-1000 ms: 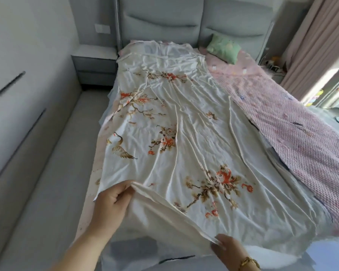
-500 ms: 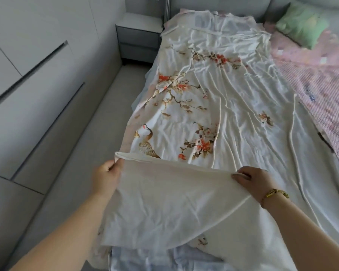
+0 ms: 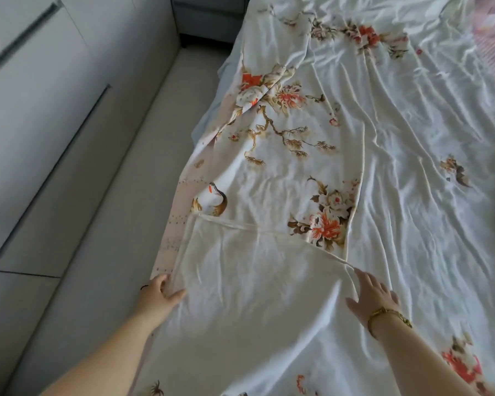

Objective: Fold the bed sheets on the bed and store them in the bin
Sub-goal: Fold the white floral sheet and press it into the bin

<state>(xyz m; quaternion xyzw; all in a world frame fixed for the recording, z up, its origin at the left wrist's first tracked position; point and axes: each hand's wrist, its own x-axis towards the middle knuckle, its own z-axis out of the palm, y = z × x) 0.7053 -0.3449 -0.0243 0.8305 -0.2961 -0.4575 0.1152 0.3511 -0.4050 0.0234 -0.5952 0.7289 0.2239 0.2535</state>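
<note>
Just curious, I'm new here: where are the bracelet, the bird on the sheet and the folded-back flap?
bracelet (image 3: 383, 312): head view, its gold links.
bird (image 3: 219, 199): head view, its printed body.
flap (image 3: 255, 281): head view, its plain white middle.

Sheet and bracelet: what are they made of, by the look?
Sheet: thin woven cloth, probably satin-like; soft sheen along fine creases, printed flowers, matte turned-back underside. Bracelet: gold-coloured metal, shiny links; solid or plated, cannot tell.

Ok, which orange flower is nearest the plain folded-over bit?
The orange flower touching the folded flap's edge, up from the right hand; the others lie farther up the sheet or beyond that arm.
</note>
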